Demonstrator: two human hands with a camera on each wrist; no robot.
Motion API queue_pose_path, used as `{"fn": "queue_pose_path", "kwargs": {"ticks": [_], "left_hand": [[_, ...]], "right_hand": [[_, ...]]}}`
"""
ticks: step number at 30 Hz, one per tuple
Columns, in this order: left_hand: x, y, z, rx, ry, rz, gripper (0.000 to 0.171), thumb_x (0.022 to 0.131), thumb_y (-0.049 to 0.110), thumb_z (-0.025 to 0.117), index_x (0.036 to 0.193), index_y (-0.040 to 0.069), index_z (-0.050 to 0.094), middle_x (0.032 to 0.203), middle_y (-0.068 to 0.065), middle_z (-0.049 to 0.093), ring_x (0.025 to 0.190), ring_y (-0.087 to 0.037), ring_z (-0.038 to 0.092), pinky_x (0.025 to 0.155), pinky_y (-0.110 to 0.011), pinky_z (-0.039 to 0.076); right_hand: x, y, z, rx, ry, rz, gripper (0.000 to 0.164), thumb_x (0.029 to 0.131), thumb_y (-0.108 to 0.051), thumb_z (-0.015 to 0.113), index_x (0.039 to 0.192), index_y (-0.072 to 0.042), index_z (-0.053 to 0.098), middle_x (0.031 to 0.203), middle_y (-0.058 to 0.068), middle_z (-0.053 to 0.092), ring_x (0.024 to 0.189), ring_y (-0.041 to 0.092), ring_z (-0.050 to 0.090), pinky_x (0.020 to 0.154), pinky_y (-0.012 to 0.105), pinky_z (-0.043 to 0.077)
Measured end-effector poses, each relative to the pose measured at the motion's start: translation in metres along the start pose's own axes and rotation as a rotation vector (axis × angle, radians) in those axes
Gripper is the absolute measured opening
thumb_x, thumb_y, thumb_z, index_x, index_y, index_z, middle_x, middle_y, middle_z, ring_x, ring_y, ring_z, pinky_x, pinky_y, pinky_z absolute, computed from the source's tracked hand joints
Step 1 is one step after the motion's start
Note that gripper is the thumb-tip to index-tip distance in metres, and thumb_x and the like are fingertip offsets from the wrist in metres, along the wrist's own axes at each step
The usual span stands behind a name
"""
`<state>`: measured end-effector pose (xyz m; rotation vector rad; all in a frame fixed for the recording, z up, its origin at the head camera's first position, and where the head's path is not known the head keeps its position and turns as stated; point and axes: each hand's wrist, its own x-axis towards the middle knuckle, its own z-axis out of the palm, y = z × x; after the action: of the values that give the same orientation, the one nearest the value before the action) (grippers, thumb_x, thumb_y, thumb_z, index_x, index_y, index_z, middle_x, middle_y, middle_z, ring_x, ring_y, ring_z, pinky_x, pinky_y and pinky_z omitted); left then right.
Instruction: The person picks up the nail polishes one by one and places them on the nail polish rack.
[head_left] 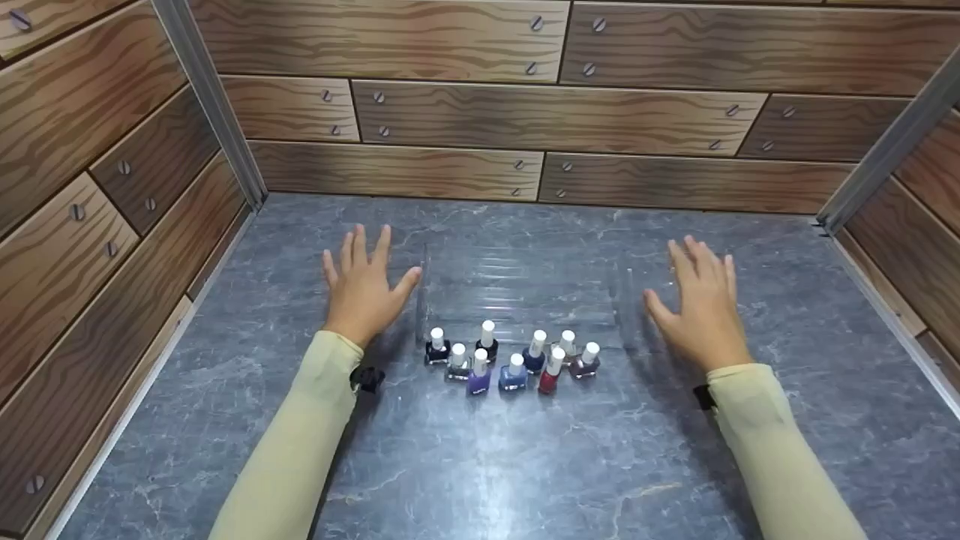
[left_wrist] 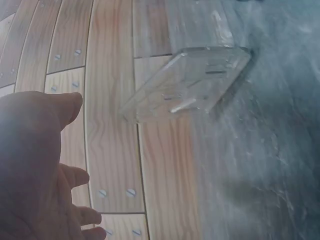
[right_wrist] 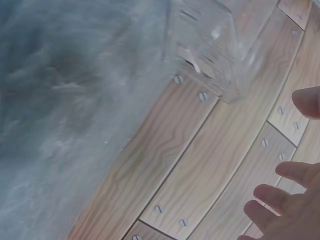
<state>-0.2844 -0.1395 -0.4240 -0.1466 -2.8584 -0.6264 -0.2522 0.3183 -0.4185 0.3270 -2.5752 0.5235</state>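
A clear plastic box [head_left: 517, 281] sits mid-table between the two hands, the table's pattern showing through it. My left hand [head_left: 364, 292], fingers spread, is held just left of the box with the thumb closest to its side. On the other side my right hand [head_left: 701, 315] is held apart from the box, its fingers extended. Neither hand holds anything. In front of the box stand several white-capped nail polish bottles, among them a purple bottle [head_left: 478, 382], a light blue bottle [head_left: 513, 379], a red bottle [head_left: 549, 381] and a black bottle [head_left: 437, 352].
The grey marbled tabletop [head_left: 480, 472] is bounded by wood-patterned panels at the back [head_left: 450, 176], left [head_left: 150, 247] and right [head_left: 892, 255]. Grey metal strips mark the back corners. A dark strap [head_left: 367, 379] is on the left wrist, and another dark strap [head_left: 703, 397] on the right.
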Motion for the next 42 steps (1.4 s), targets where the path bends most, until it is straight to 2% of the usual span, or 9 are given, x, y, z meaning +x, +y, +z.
{"fn": "queue_pose_path", "kwargs": {"ticks": [5,8,12,18,23,30,34,39,42], "left_hand": [[0.002,0.005,-0.003,-0.039,-0.007,-0.001,0.085,0.103,0.064,0.046,0.167,0.018,0.016,0.171,-0.022,0.004,0.158,-0.041,0.001,0.126,-0.067,-0.001],[0.002,0.007,-0.004,-0.100,-0.009,-0.014,0.085,0.102,0.063,0.048,0.167,0.019,0.015,0.172,-0.022,0.003,0.157,-0.043,0.004,0.125,-0.069,0.010],[0.004,0.009,-0.003,-0.220,-0.017,-0.030,0.086,0.102,0.063,0.051,0.167,0.020,0.016,0.171,-0.020,0.009,0.156,-0.043,0.013,0.121,-0.068,0.028],[0.007,0.005,0.002,-0.473,-0.073,-0.065,0.078,0.103,0.050,0.059,0.164,0.015,0.026,0.161,-0.020,0.036,0.145,-0.040,0.040,0.117,-0.059,0.040],[0.013,-0.002,0.015,-0.765,-0.149,-0.166,0.069,0.102,0.034,0.067,0.158,0.009,0.036,0.151,-0.022,0.048,0.131,-0.039,0.054,0.106,-0.051,0.052],[0.016,-0.007,0.033,-1.073,-0.248,-0.317,0.062,0.105,0.029,0.061,0.157,0.006,0.037,0.149,-0.021,0.048,0.134,-0.038,0.052,0.108,-0.047,0.053],[0.016,-0.004,0.036,-1.109,-0.279,-0.339,0.062,0.104,0.024,0.064,0.157,0.007,0.038,0.149,-0.021,0.048,0.135,-0.037,0.052,0.107,-0.047,0.053],[0.015,-0.003,0.037,-1.107,-0.317,-0.356,0.064,0.100,0.010,0.068,0.157,0.008,0.040,0.151,-0.021,0.045,0.133,-0.036,0.054,0.107,-0.047,0.054],[0.013,-0.005,0.037,-1.104,-0.341,-0.355,0.063,0.101,0.009,0.067,0.157,0.008,0.040,0.153,-0.022,0.044,0.133,-0.036,0.054,0.107,-0.047,0.054]], "right_hand": [[0.008,-0.003,-0.004,0.036,-0.015,0.003,0.076,0.093,-0.024,0.074,0.156,0.002,0.038,0.158,0.031,0.035,0.147,0.051,0.028,0.130,0.056,0.000],[0.009,-0.007,-0.007,0.068,-0.011,-0.002,0.074,0.093,-0.021,0.074,0.155,0.001,0.040,0.151,0.031,0.042,0.141,0.051,0.036,0.126,0.063,0.017],[0.007,-0.013,-0.013,0.121,-0.046,0.005,0.065,0.094,-0.018,0.073,0.150,0.001,0.045,0.139,0.028,0.054,0.129,0.047,0.048,0.110,0.067,0.040],[0.001,-0.025,-0.018,0.189,-0.315,-0.013,0.036,0.099,-0.017,0.070,0.131,-0.002,0.062,0.118,0.015,0.068,0.108,0.034,0.064,0.094,0.057,0.057],[-0.004,-0.029,-0.011,0.231,-0.565,-0.085,0.033,0.097,-0.017,0.071,0.128,-0.006,0.066,0.120,0.011,0.070,0.108,0.030,0.066,0.095,0.052,0.059],[-0.007,-0.031,0.001,0.285,-0.704,-0.141,0.037,0.094,-0.017,0.075,0.128,-0.006,0.065,0.122,0.008,0.070,0.111,0.027,0.066,0.098,0.053,0.058],[-0.008,-0.033,0.010,0.306,-0.728,-0.170,0.034,0.094,-0.017,0.076,0.126,-0.009,0.067,0.120,0.003,0.070,0.110,0.026,0.067,0.098,0.051,0.058],[-0.010,-0.035,0.017,0.316,-0.691,-0.240,0.023,0.094,-0.012,0.075,0.117,-0.012,0.072,0.111,-0.001,0.070,0.105,0.026,0.068,0.094,0.048,0.060],[-0.011,-0.035,0.019,0.341,-0.689,-0.237,0.022,0.094,-0.013,0.076,0.115,-0.012,0.073,0.111,-0.001,0.071,0.103,0.023,0.069,0.093,0.046,0.060]]}}
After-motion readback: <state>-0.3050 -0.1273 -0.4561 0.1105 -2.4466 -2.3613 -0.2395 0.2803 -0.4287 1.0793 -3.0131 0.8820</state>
